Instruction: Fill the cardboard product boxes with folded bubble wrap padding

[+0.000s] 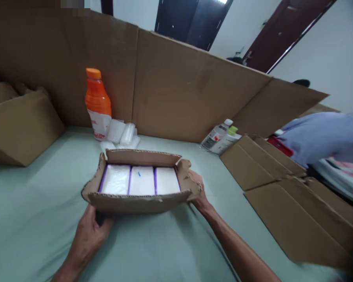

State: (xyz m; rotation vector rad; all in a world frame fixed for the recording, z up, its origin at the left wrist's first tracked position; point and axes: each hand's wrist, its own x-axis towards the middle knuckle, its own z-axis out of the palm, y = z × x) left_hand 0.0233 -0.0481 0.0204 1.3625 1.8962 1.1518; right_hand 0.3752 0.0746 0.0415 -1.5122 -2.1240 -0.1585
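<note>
A shallow cardboard tray (135,203) sits on the pale green table (32,219) in front of me. Three white packets with purple edges (141,181) lie side by side inside it. My left hand (90,231) grips the tray's near left corner, fingers curled under it. My right hand (198,192) holds the tray's right end, fingers wrapped round the flap.
An orange bottle (97,103) stands behind the tray beside small white wrapped packs (122,135). Two pale bottles (222,139) lie at the back right. Cardboard walls (176,86) ring the table; flat cardboard (285,188) lies right. Another person's blue sleeve (320,135) reaches in at right.
</note>
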